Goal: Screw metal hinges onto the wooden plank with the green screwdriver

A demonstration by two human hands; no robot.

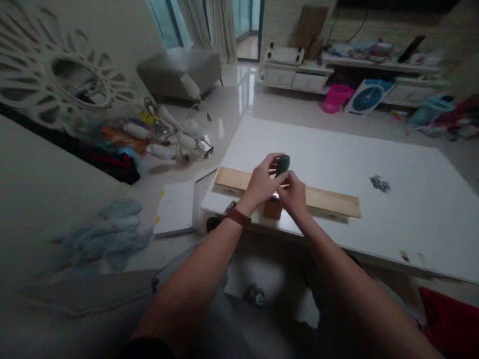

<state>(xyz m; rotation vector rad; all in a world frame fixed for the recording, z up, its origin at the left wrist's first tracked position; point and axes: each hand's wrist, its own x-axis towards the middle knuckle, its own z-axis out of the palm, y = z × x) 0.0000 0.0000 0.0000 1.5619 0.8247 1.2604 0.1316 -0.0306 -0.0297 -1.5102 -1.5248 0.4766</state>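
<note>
My left hand [263, 180] curls its fingers around a dark green, rounded object [283, 164] whose kind I cannot make out. Close against it, my right hand [294, 192] has its thumb and fingers pinched together near the object's lower end; what lies between them is hidden. Both hands are above a long light wooden board [333, 200], which lies along the near edge of the white panel. Below the hands, a brown block [272, 209] shows at that edge, with a small bright glint just above it.
The broad white panel [318, 144] bears a small pile of metal pieces [380, 184] and a small dark item [404, 256]. A white box [174, 207] stands on the floor at left, near a many-armed lamp [179, 134]. Red fabric [449, 319] lies at lower right.
</note>
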